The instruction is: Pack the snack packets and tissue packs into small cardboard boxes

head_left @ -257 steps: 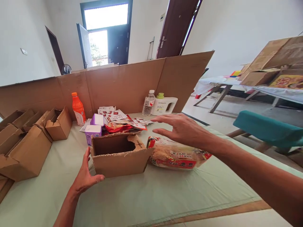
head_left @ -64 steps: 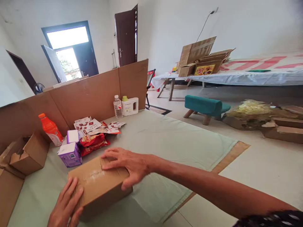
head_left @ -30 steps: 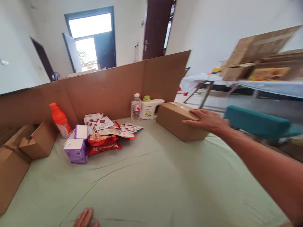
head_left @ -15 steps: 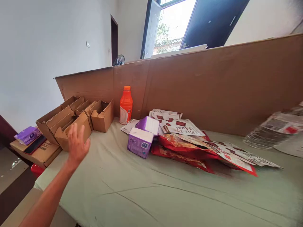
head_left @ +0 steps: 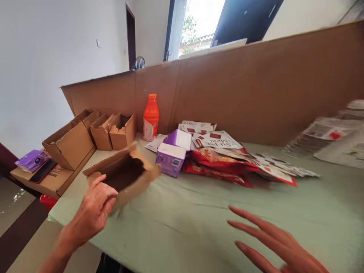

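My left hand grips the near edge of a small cardboard box, which is tilted, its open top facing me and its inside dark. Fingers go over the rim while the thumb presses from outside. Over the right front of the table, my right hand is open, fingers spread and slightly blurred, holding nothing. Just beyond the box stand two purple tissue packs. Right of them lie red packets and white printed pouches.
An orange bottle stands against the cardboard wall. Several open cardboard boxes line the left back. A phone and another purple pack rest on a flat carton. Plastic-wrapped items sit far right.
My left hand has taken hold of a cardboard box and pulled it out from the group, right and toward me. My right hand has come into view. The view has shifted slightly.
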Demonstrator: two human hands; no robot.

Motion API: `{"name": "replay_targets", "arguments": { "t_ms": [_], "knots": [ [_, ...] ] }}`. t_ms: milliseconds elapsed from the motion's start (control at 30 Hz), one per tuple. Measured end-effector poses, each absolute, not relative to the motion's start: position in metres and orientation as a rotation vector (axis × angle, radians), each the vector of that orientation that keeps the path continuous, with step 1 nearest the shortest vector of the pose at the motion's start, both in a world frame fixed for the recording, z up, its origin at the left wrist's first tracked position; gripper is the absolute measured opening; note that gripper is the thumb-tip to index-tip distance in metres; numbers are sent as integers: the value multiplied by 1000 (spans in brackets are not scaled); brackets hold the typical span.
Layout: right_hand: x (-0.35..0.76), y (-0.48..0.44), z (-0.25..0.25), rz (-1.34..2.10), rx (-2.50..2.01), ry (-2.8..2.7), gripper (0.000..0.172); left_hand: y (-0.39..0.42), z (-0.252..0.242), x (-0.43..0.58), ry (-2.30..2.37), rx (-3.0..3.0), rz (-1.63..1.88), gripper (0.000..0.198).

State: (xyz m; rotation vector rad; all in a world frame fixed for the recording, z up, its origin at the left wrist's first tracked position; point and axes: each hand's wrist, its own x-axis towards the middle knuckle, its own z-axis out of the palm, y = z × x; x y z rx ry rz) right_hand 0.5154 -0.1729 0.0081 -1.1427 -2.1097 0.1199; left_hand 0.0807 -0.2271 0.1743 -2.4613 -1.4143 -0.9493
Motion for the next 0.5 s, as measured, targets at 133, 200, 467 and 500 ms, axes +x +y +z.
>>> {"name": "replay_targets", "arguments": {
  "t_ms": [133, 200, 467, 500],
  "knots": [
    [491, -188, 64, 476, -1196, -2091, 64, -238, 176, 123, -1113, -2762, -1015, 24],
    [486, -192, 76, 696, -1213, -2085, 76, -234, 178, 132, -1037, -2817, -1043, 23],
    [485, -203, 56, 1130, -1349, -1947, 93, -226, 168, 131, -1026, -2530, -1048, 27],
    [485, -203, 54, 1148, -1342, -1954, 90, -229, 165, 128, -1027, -2501, -1051, 29]
  ]
}}
